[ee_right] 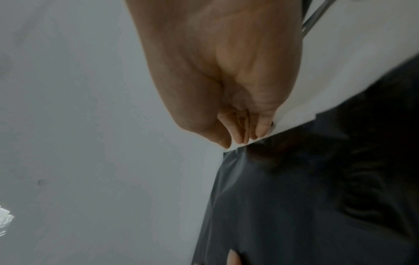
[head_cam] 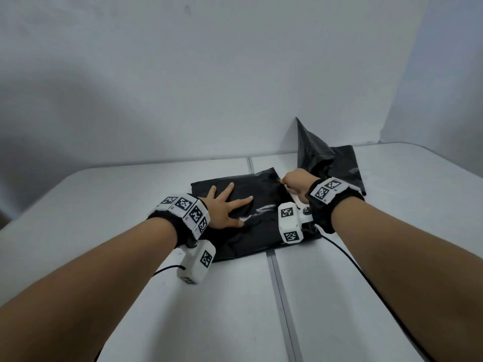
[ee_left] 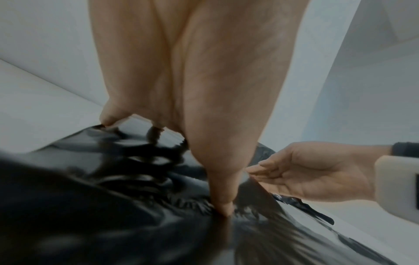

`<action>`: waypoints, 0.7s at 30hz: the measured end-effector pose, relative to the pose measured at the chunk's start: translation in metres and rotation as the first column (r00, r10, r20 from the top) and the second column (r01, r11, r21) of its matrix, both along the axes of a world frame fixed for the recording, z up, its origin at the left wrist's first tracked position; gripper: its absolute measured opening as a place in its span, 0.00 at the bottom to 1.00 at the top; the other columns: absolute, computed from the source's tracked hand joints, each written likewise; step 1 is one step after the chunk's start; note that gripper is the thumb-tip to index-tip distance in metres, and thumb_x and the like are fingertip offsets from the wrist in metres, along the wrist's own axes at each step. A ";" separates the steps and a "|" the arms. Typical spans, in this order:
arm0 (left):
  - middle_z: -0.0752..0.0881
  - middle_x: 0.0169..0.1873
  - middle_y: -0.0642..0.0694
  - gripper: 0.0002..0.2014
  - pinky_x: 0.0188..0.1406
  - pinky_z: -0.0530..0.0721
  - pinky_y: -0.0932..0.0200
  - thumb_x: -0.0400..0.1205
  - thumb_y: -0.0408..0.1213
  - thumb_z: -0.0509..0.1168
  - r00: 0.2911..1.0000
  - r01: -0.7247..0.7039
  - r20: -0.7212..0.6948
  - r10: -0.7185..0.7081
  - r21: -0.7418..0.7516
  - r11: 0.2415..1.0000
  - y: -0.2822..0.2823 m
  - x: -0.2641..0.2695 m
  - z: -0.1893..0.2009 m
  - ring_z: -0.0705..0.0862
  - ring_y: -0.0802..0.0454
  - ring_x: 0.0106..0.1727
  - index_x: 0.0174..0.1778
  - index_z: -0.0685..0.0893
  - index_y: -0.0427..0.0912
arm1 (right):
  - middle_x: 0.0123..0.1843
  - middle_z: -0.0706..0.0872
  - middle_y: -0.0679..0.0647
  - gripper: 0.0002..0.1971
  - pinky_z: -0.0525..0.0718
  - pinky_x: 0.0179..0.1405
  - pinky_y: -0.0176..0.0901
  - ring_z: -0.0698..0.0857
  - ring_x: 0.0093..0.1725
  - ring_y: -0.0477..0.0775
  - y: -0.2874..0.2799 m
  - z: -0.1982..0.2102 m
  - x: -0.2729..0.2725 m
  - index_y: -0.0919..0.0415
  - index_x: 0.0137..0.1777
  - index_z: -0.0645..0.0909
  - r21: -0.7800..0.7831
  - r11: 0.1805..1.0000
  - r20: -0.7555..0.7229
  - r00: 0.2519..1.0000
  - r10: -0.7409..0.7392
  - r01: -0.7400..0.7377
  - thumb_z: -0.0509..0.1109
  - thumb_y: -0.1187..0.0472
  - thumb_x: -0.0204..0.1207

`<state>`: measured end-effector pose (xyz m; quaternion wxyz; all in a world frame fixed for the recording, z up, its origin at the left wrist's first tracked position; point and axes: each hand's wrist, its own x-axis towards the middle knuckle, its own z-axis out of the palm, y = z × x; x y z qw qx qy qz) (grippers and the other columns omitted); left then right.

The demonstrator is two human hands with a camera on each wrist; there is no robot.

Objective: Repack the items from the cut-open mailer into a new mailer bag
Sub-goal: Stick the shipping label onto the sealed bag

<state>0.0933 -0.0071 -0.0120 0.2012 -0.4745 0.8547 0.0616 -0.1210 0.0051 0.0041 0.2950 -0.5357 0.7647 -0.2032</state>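
A black mailer bag (head_cam: 251, 241) lies flat on the white table (head_cam: 379, 296). My left hand (head_cam: 227, 207) presses on it with spread, straight fingers; in the left wrist view the thumb (ee_left: 224, 202) pushes into the wrinkled plastic (ee_left: 113, 224). My right hand (head_cam: 294, 182) is at the bag's far right corner, fingers curled. There it pinches a white strip (ee_right: 306, 100) along the edge of the black bag (ee_right: 294, 206). A little of that strip (head_cam: 295, 197) shows under the hand. What is inside the bag is hidden.
A second black mailer (head_cam: 324, 158), crumpled and standing up in a peak, lies behind the right hand by the wall. A metal seam (head_cam: 282, 296) runs down the table toward me. A black cable (head_cam: 352, 262) trails from the right wrist.
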 end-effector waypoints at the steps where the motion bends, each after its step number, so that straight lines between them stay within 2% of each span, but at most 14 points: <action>1: 0.33 0.83 0.53 0.35 0.77 0.53 0.26 0.80 0.65 0.54 1.000 -0.001 -0.010 0.001 0.003 1.000 -0.001 0.000 0.001 0.37 0.30 0.83 0.78 0.39 0.75 | 0.54 0.83 0.60 0.23 0.76 0.50 0.45 0.82 0.61 0.58 -0.005 -0.002 -0.004 0.71 0.68 0.77 0.004 0.996 0.140 0.986 -0.090 0.091 0.54 0.76 0.74; 3: 0.36 0.84 0.52 0.33 0.79 0.52 0.29 0.81 0.64 0.54 0.998 -0.008 -0.066 0.009 0.016 1.000 -0.007 0.002 0.002 0.40 0.30 0.83 0.78 0.44 0.74 | 0.50 0.79 0.55 0.22 0.80 0.56 0.47 0.77 0.55 0.53 -0.005 -0.003 -0.010 0.71 0.73 0.74 -0.080 0.988 0.272 0.956 -0.107 0.134 0.62 0.66 0.78; 5: 0.41 0.85 0.50 0.30 0.79 0.53 0.29 0.81 0.62 0.55 0.987 -0.014 -0.159 0.012 -0.007 1.000 -0.011 0.001 0.006 0.45 0.32 0.84 0.78 0.50 0.73 | 0.52 0.78 0.53 0.21 0.80 0.61 0.48 0.78 0.52 0.52 0.000 0.004 -0.023 0.69 0.72 0.76 -0.114 0.976 0.374 0.918 -0.133 0.188 0.64 0.64 0.79; 7: 0.46 0.84 0.51 0.29 0.77 0.58 0.28 0.82 0.59 0.57 0.968 -0.005 -0.251 -0.021 -0.102 0.995 -0.011 -0.007 0.011 0.51 0.39 0.84 0.79 0.56 0.68 | 0.47 0.80 0.49 0.19 0.80 0.54 0.41 0.79 0.44 0.46 0.019 0.017 -0.035 0.67 0.70 0.78 -0.170 0.968 0.398 0.911 -0.105 0.185 0.63 0.66 0.80; 9: 0.53 0.84 0.51 0.27 0.77 0.62 0.33 0.83 0.53 0.59 0.929 0.015 -0.363 -0.077 -0.171 0.985 -0.004 -0.023 0.019 0.58 0.44 0.83 0.79 0.63 0.62 | 0.42 0.81 0.47 0.15 0.78 0.49 0.36 0.79 0.41 0.43 0.038 0.026 -0.052 0.64 0.63 0.83 -0.187 0.958 0.446 0.888 -0.113 0.217 0.64 0.67 0.79; 11: 0.65 0.80 0.50 0.22 0.78 0.66 0.44 0.84 0.46 0.61 0.861 0.038 -0.491 -0.131 -0.196 0.980 0.009 -0.043 0.027 0.67 0.47 0.79 0.75 0.71 0.55 | 0.41 0.83 0.49 0.09 0.78 0.41 0.33 0.79 0.38 0.44 0.062 0.034 -0.072 0.60 0.49 0.85 -0.168 0.947 0.461 0.871 -0.169 0.273 0.63 0.70 0.79; 13: 0.78 0.72 0.49 0.17 0.73 0.68 0.61 0.84 0.40 0.61 0.776 0.043 -0.612 -0.153 -0.191 0.981 0.023 -0.065 0.033 0.76 0.49 0.71 0.70 0.79 0.50 | 0.40 0.84 0.53 0.11 0.73 0.27 0.30 0.77 0.32 0.46 0.085 0.041 -0.093 0.59 0.40 0.81 -0.144 0.931 0.425 0.871 -0.248 0.336 0.61 0.70 0.82; 15: 0.84 0.64 0.50 0.14 0.63 0.70 0.68 0.83 0.37 0.60 0.705 0.038 -0.696 -0.136 -0.155 0.987 0.039 -0.088 0.036 0.82 0.53 0.63 0.64 0.83 0.49 | 0.39 0.85 0.54 0.10 0.69 0.22 0.30 0.77 0.27 0.45 0.112 0.047 -0.109 0.62 0.46 0.82 -0.099 0.932 0.313 0.900 -0.305 0.350 0.59 0.67 0.84; 17: 0.86 0.60 0.53 0.13 0.57 0.72 0.68 0.83 0.37 0.60 0.667 0.057 -0.738 -0.106 -0.091 0.994 0.054 -0.109 0.037 0.83 0.56 0.55 0.60 0.85 0.50 | 0.46 0.88 0.59 0.12 0.71 0.14 0.26 0.79 0.25 0.42 0.132 0.045 -0.127 0.69 0.61 0.81 -0.060 0.931 0.211 0.917 -0.339 0.359 0.60 0.67 0.84; 19: 0.87 0.59 0.53 0.12 0.56 0.74 0.67 0.84 0.39 0.61 0.660 0.101 -0.746 -0.084 -0.022 0.995 0.067 -0.129 0.035 0.84 0.56 0.56 0.59 0.85 0.50 | 0.60 0.87 0.62 0.16 0.69 0.09 0.23 0.78 0.28 0.43 0.151 0.040 -0.141 0.72 0.67 0.78 0.002 0.941 0.096 0.937 -0.337 0.338 0.61 0.66 0.84; 21: 0.86 0.60 0.51 0.12 0.61 0.77 0.63 0.84 0.39 0.61 0.669 0.151 -0.739 -0.083 0.026 0.988 0.078 -0.145 0.032 0.83 0.53 0.61 0.60 0.85 0.50 | 0.59 0.86 0.60 0.16 0.72 0.13 0.25 0.79 0.33 0.45 0.168 0.035 -0.149 0.68 0.68 0.80 0.071 0.950 -0.036 0.952 -0.304 0.305 0.63 0.66 0.83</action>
